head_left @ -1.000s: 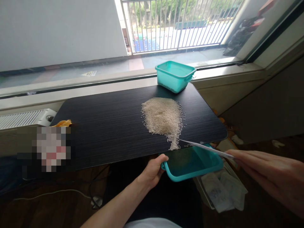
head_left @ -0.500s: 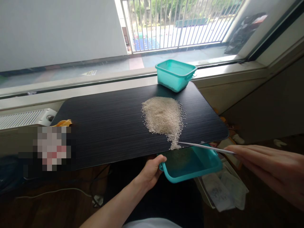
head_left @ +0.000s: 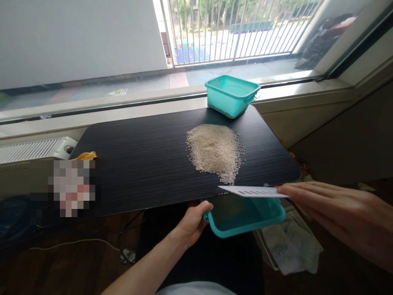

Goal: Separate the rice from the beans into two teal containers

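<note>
A heap of white rice lies on the black tabletop, with a narrow tail of grains toward the near edge. My left hand is closed on the left rim of a teal plastic tub, held just below that edge, its far side hidden under the table and card. My right hand pinches a thin white card with dark marks on it. The card is tilted over the table's edge and the tub's opening, close to the tail of rice. Several stray grains lie by its left tip.
Another teal tub stands at the table's far right corner by the window sill. A blurred-out item is at the table's left end, near a white radiator. Below right, a box holds papers or bags. A white cable runs along the floor.
The card has moved toward me and tipped, so its marked face shows. Rice at the tail's near end has left the tabletop's edge. My left hand and the held tub stay nearly in place.
</note>
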A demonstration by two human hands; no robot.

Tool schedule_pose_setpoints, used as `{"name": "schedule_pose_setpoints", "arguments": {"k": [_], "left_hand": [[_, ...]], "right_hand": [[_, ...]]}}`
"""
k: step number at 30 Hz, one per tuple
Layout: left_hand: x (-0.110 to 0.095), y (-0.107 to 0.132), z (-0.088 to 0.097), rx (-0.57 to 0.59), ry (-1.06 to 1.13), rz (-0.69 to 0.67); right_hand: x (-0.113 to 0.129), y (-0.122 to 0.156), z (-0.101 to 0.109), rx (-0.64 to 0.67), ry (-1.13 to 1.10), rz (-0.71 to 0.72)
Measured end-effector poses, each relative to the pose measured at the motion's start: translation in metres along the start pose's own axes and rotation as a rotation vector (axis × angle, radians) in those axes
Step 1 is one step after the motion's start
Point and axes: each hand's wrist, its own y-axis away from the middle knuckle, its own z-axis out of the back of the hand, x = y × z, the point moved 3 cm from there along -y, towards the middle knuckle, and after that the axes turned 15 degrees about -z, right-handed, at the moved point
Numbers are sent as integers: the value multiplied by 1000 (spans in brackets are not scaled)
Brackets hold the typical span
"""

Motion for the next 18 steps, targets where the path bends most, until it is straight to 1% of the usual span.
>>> {"name": "schedule_pose_setpoints", "arguments": {"k": [2, 5, 7, 10, 13, 15, 16, 18], "left_hand": [[0, 0, 1, -9, -1, 6], [0, 0, 1, -16, -2, 13], [0, 1, 0, -18, -2, 8], [0, 1, -1, -27, -6, 14], [1, 0, -1, -29, -10, 36], [2, -1, -2, -15, -13, 48], [3, -1, -3, -6, -14, 52], [3, -2, -5, 13, -20, 54]], "right_hand": [[-5, -1, -2, 63, -18, 48], [-12, -1, -4, 105, -34, 77], [-14, -1, -4, 82, -23, 86], [-13, 1, -4, 47, -3, 56], [-13, 2, -2, 41, -62, 27], [-19, -5, 4, -9, -62, -4], [-25, -14, 8, -41, -32, -34], [-38, -40, 16, -88, 80, -119]]}}
